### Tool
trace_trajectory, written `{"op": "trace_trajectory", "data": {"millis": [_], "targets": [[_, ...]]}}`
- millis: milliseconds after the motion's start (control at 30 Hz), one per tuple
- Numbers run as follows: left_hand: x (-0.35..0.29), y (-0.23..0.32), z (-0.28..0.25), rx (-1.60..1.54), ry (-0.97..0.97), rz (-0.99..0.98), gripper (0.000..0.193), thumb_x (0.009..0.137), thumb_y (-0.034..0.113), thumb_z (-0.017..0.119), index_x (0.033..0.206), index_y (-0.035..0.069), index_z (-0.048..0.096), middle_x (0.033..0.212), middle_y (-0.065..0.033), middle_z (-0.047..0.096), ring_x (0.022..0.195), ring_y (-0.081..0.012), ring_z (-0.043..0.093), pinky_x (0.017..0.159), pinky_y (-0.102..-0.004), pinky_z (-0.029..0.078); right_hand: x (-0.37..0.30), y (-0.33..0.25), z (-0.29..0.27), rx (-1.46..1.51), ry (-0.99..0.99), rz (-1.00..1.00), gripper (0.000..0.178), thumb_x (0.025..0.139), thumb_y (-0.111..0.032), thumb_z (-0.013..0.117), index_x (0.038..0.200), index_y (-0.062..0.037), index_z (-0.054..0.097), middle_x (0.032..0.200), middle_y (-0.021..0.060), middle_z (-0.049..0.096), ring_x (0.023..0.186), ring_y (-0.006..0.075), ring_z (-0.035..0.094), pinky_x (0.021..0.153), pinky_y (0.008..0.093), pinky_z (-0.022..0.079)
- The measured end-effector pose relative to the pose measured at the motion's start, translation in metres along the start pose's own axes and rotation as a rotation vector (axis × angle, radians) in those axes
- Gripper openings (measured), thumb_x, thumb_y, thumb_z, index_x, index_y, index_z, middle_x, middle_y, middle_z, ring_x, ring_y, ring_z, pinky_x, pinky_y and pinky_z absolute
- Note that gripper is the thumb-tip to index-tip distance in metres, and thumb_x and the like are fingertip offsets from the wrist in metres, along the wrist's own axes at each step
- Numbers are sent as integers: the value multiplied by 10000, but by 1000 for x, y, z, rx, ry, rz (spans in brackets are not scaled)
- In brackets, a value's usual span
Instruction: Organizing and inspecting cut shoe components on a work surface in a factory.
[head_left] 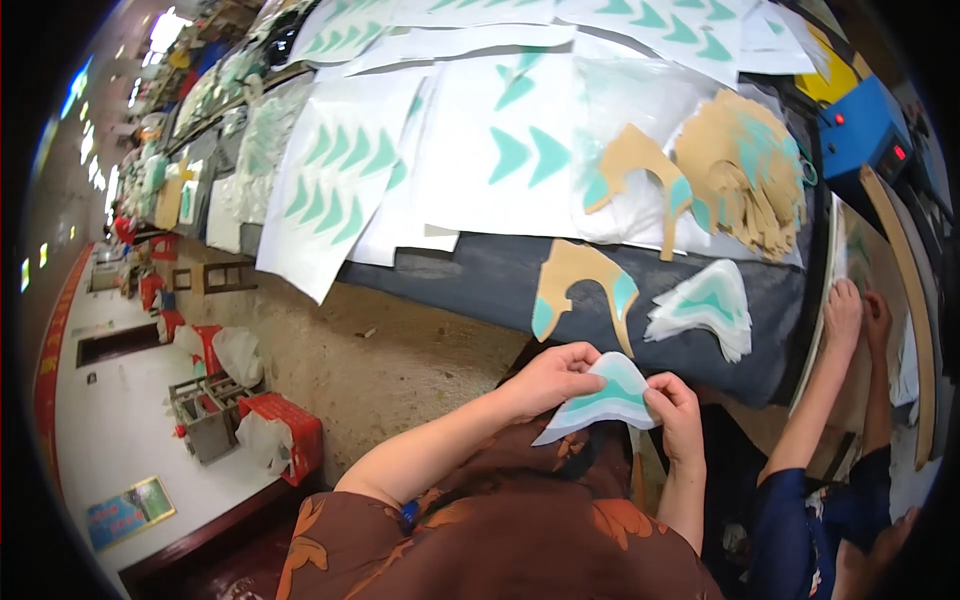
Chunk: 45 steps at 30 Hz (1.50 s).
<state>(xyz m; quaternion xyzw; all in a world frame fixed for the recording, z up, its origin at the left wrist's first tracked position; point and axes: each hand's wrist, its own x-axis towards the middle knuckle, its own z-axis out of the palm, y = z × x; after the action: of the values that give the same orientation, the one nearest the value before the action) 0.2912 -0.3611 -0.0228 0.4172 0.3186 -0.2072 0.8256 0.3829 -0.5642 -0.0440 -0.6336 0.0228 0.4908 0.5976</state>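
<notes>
Above my lap, a boomerang-shaped white piece with a teal band (612, 396) is pinched at both sides. My left hand (558, 380) grips its upper left edge between thumb and fingers, while my right hand (678, 412) pinches the right edge. Just beyond, at the table's front edge, lies a tan curved cut piece with teal tips (580, 268). To its right is a fanned stack of similar white and teal pieces (706, 308). Farther back, another tan piece with teal tips (636, 150) rests beside a large pile of tan pieces (735, 150).
White sheets (455, 205) bearing teal chevron shapes cover much of the dark table (440, 290). A blue box with a red display (868, 125) stands at the far right. Near it, a co-worker's hands (843, 312) work. Red crates (285, 430) and stools are on the left.
</notes>
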Motion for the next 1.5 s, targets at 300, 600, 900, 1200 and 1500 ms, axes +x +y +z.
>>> {"op": "trace_trajectory", "data": {"millis": [300,600,900,1200,1500], "targets": [[1,-6,-4,-26,-25,-82,195,794,114,593,958,26,536,814,-7,570,719,-65,525,647,-211,424,1,8,-3,230,104,32,43,801,-69,550,830,-38,556,752,-42,519,664,31,445,617,175,350],[22,-27,-7,29,-21,-57,166,796,103,587,941,30,553,815,-34,579,750,-101,537,685,-232,435,-1,10,-13,162,116,-40,107,811,-97,542,879,-21,573,809,-9,546,754,59,475,699,192,373],[32,-35,6,-3,15,-211,237,813,68,571,1042,41,515,877,-6,579,802,-86,549,740,-225,438,9,46,-39,86,164,-25,124,808,-107,565,889,-14,581,786,-26,559,708,41,484,643,175,388],[77,-46,38,79,-131,-135,375,833,37,521,1200,21,446,1060,-52,539,951,-111,520,845,-240,412,3,42,-84,-365,577,-214,122,794,-104,572,854,2,570,698,28,555,655,73,498,614,219,415],[60,-27,24,647,17,401,469,780,102,596,1227,72,457,1071,-83,505,998,-173,490,868,-305,408,30,25,-91,-924,809,-456,159,823,-128,536,881,9,594,810,161,591,780,310,562,732,370,437]]}}
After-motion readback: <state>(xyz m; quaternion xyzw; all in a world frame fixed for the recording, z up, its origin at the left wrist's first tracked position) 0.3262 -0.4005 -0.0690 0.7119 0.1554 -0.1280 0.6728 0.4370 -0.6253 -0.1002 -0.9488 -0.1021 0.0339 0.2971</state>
